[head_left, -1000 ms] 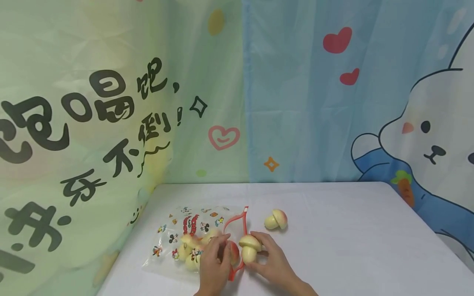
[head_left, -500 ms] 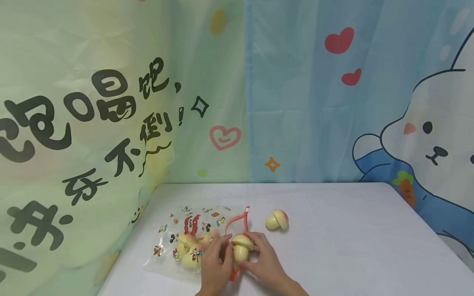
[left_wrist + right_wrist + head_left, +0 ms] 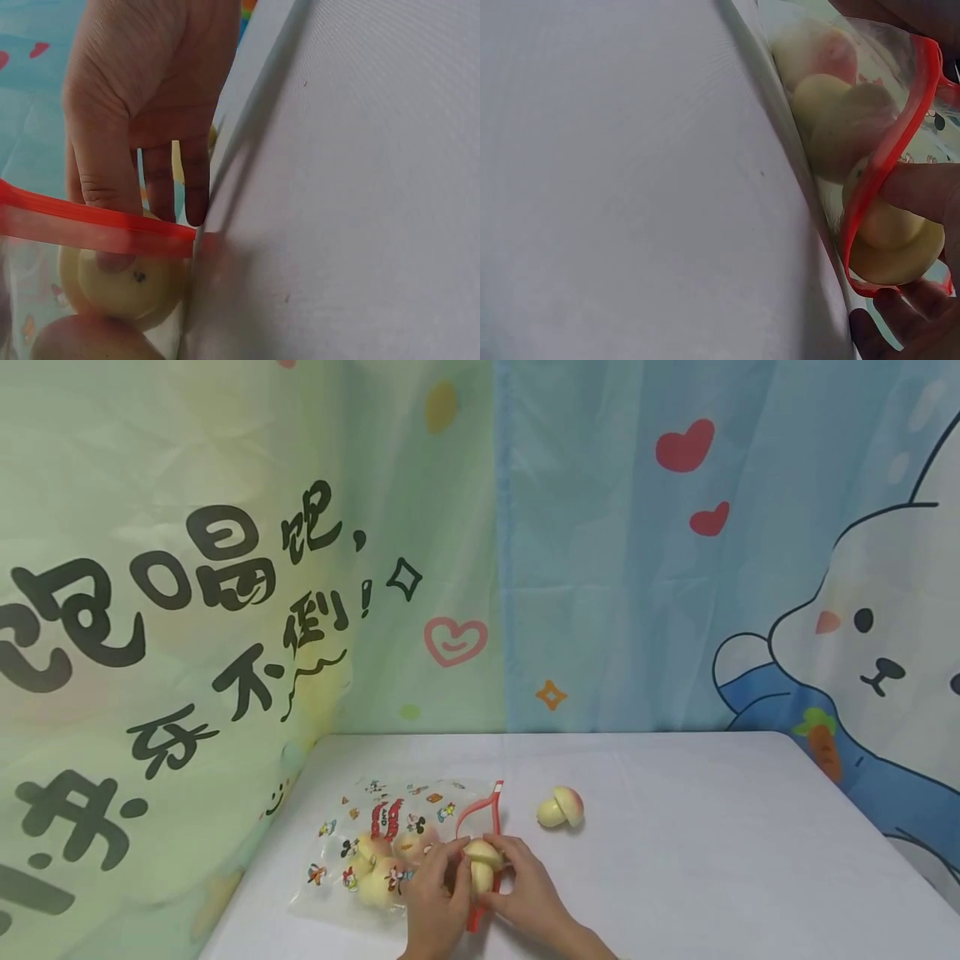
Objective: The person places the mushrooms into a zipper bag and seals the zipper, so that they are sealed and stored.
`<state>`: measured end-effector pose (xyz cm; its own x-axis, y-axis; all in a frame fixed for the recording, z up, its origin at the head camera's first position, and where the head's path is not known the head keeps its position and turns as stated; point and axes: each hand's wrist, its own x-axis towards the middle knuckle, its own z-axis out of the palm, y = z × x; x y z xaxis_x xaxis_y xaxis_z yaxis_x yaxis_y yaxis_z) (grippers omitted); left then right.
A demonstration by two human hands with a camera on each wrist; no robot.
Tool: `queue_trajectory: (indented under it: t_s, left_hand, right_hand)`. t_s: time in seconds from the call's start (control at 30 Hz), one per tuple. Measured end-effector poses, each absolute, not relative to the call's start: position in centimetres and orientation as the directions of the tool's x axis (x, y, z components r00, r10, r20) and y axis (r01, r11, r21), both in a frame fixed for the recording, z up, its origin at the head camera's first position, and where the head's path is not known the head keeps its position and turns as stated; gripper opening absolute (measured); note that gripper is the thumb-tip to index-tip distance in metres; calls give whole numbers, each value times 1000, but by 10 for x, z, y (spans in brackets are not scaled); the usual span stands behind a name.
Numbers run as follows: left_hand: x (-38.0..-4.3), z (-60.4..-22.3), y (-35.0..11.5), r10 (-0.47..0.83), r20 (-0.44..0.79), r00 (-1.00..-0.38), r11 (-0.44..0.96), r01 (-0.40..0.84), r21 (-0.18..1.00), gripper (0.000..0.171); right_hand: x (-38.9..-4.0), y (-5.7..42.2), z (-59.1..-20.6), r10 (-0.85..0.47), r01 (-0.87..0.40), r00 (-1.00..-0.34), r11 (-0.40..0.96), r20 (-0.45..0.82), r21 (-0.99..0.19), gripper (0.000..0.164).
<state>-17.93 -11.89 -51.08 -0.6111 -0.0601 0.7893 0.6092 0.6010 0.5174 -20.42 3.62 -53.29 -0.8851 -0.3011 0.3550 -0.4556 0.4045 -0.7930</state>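
Observation:
At the mouth of a clear zip bag (image 3: 427, 797) with a red edge, my right hand (image 3: 534, 892) pinches a toy mushroom (image 3: 483, 853) between thumb and fingers. In the right wrist view the mushroom (image 3: 896, 259) lies partly behind the red edge (image 3: 889, 154), with the right thumb on it. My left hand (image 3: 437, 897) grips the bag at its opening, its fingertips close to the mushroom. The left wrist view shows the right hand (image 3: 154, 97) beyond the red strip (image 3: 97, 225). Inside the bag lie several pale mushrooms (image 3: 378, 885), partly covered by the left hand.
Another toy mushroom (image 3: 560, 807) with a pink-tinged cap lies on the white table (image 3: 697, 852), behind and right of the bag. A printed curtain (image 3: 592, 568) hangs behind the table and along its left side.
The right hand has moved left with the mushroom, from just outside the red edge to the bag's mouth. The left hand stays at the opening. The loose mushroom has not moved.

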Motion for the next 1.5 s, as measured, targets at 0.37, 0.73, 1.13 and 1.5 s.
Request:
queue_trajectory:
  t_s: [0.37,0.73,1.13,1.5]
  left_hand:
    - [-179,-512,-118,-69,806,-587,600,621,504,32]
    - [-183,-512,-119,-67,809,-584,570,643,511,29]
    - [-179,-514,-119,-76,792,-606,590,613,526,30]
    - [-181,-517,-118,-79,792,-605,584,616,529,30]
  right_hand:
    - [-204,48,-536,-327,-451,-882,372,340,-812,79]
    - [-225,88,-520,-76,-355,-930,444,360,-823,59]
    - [-259,139,-504,51,-235,-941,611,334,-756,62]
    - [-273,135,-528,14,-158,-975,664,224,-731,76]
